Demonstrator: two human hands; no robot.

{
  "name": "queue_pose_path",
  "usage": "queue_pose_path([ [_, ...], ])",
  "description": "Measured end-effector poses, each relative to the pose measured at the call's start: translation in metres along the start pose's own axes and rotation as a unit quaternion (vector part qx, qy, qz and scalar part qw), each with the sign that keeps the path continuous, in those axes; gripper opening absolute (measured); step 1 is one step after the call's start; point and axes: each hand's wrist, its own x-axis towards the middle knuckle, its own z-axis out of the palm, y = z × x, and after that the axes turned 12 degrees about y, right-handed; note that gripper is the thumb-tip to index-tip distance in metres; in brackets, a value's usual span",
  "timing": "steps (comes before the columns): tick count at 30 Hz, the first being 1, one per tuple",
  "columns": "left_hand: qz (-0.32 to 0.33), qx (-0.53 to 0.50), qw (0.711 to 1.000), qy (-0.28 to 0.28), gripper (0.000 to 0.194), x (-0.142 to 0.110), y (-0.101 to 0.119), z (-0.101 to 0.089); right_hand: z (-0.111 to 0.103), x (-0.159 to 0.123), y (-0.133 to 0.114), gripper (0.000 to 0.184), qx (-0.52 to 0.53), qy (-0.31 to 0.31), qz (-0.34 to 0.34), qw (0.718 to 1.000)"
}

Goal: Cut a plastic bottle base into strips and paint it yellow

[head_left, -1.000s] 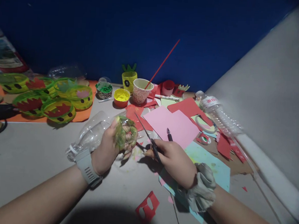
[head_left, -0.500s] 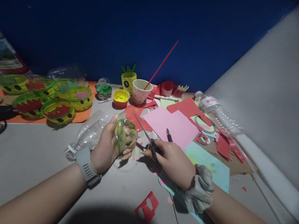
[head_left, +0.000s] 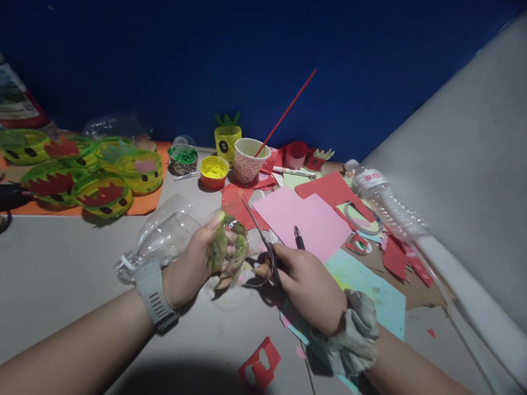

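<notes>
My left hand (head_left: 188, 270) is wrapped round a clear plastic bottle piece (head_left: 230, 234) smeared with green and yellow. Its fingers show through the plastic. To its right, my right hand (head_left: 309, 288) grips a pair of scissors (head_left: 275, 264), the fingers in the handles. One long blade points up and away, close to the right side of the plastic piece; whether they touch I cannot tell. Behind my left wrist lies the cut top of a clear bottle (head_left: 164, 232), neck toward me. A black pen (head_left: 298, 239) rests on pink paper (head_left: 307, 218) beyond my right hand.
Several painted yellow-green cups (head_left: 103, 197) stand on orange paper at left. At the back are a green paint cup (head_left: 182, 159), a yellow paint cup (head_left: 213, 173) and a paper cup (head_left: 246, 163) with a red stick. A bottle (head_left: 391, 206) lies right; a red scrap (head_left: 259, 364) lies in front.
My left hand has shifted slightly right and turned the plastic piece, bringing it nearer the scissors. The scissors have moved only a little, and a handle loop shows more clearly.
</notes>
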Motion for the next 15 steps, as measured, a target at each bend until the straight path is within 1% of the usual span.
queue_pose_path([
  [5,-0.024,-0.022,0.999,0.014,0.050,0.0016,0.0014,-0.0017,0.0005,0.0000,0.0009,0.038,-0.003,0.013,0.008,1.000],
  [7,-0.037,-0.024,0.999,0.009,0.054,0.0008,0.0032,-0.0011,0.0010,0.0004,0.0019,0.040,-0.009,0.017,0.012,1.000],
  [9,-0.050,-0.013,0.999,-0.010,0.063,-0.0001,0.0047,-0.0002,0.0017,0.0007,0.0036,0.040,-0.013,0.019,0.015,1.000],
  [12,-0.032,-0.003,0.999,-0.036,0.075,-0.0005,0.0048,0.0004,0.0023,0.0013,0.0059,0.039,-0.015,0.019,0.013,1.000],
  [15,-0.013,-0.001,1.000,-0.024,0.078,-0.0001,0.0033,0.0002,0.0015,0.0017,0.0066,0.038,-0.015,0.023,0.009,1.000],
])
